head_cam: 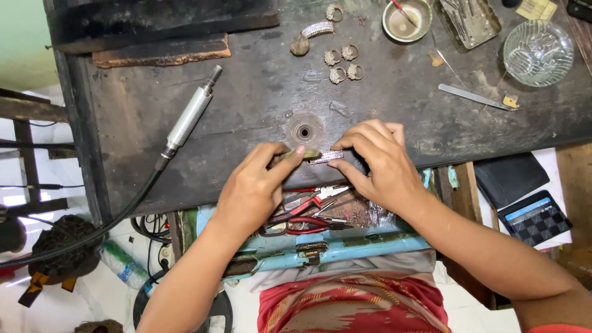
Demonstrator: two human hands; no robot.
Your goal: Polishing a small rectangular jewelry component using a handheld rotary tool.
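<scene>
The right hand is covering part of the curved, stone-set silver band, so its far end is not showing. The dark worn wooden workbench is running off the top edge, cutting the ribbed clear glass bowl at the right corner.

I see a curved, stone-studded silver band lying level, pinched between my fingertips, its left end stuck on a brownish lump.

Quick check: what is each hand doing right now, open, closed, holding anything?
Left hand: closed, pinching a small olive-coloured stick at the bench edge.
Right hand: closed, fingers pinching a silvery stone-set band that meets the stick's tip.
</scene>
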